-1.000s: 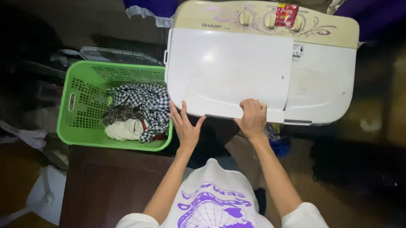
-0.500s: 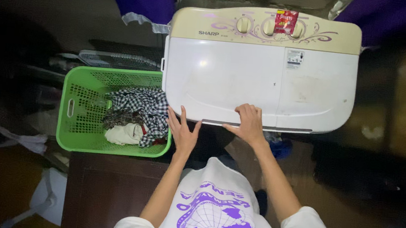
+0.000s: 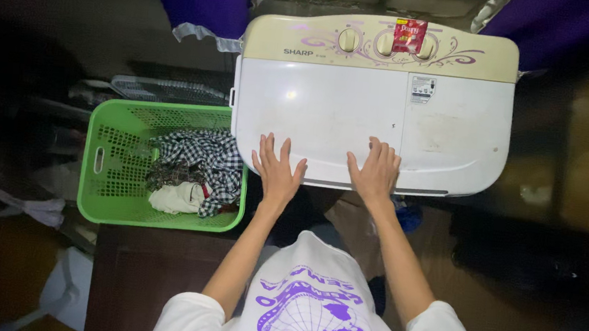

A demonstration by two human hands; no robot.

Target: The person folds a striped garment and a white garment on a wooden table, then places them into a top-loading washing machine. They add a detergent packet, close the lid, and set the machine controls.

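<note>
Both hands, left hand (image 3: 278, 171) and right hand (image 3: 375, 172), lie flat, fingers spread, on the closed washer lid (image 3: 319, 121); the laundry basket (image 3: 103, 205) remains full.

The washing machine (image 3: 373, 119) has a smooth, glossy white plastic lid that catches a light spot, and a cream plastic control panel (image 3: 379, 45) with 3 knobs. A shiny red foil-like sachet (image 3: 409, 36) lies on it. The green basket (image 3: 118, 164) is perforated matt plastic, holding soft checked cloth (image 3: 199, 161). The floor looks like dark wood, perhaps.
</note>
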